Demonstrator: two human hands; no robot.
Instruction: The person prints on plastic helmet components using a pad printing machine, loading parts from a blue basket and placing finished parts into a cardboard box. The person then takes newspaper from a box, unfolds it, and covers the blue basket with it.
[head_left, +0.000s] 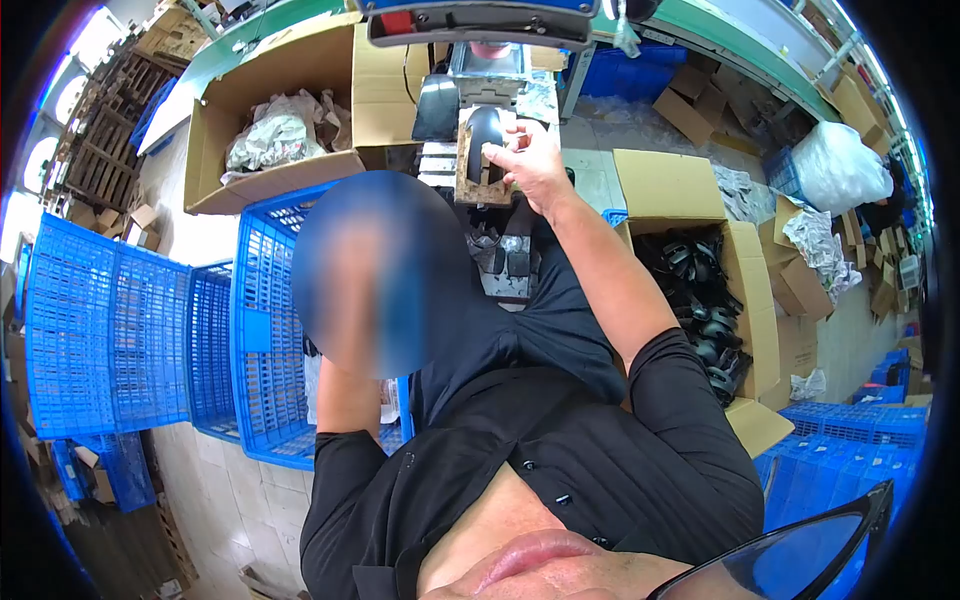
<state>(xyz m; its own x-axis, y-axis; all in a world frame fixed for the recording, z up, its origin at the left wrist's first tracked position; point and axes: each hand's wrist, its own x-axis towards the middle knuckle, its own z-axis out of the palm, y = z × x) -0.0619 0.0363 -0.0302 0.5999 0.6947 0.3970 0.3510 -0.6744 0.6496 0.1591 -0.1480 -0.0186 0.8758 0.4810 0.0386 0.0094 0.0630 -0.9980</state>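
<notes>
My right hand reaches forward to the machine, with thumb and fingers closed on the edge of a smooth, dark curved piece. That piece lies in a worn, brownish frame-like holder under the machine head. A large round blur covers my left hand, so its fingers and anything in them are hidden. The left forearm comes up beside a blue plastic crate, in front of my left side.
An open cardboard box with crumpled paper stands front left. At my right, another cardboard box holds many black curved pieces. More blue crates flank me on the left. A green-edged bench runs along the back.
</notes>
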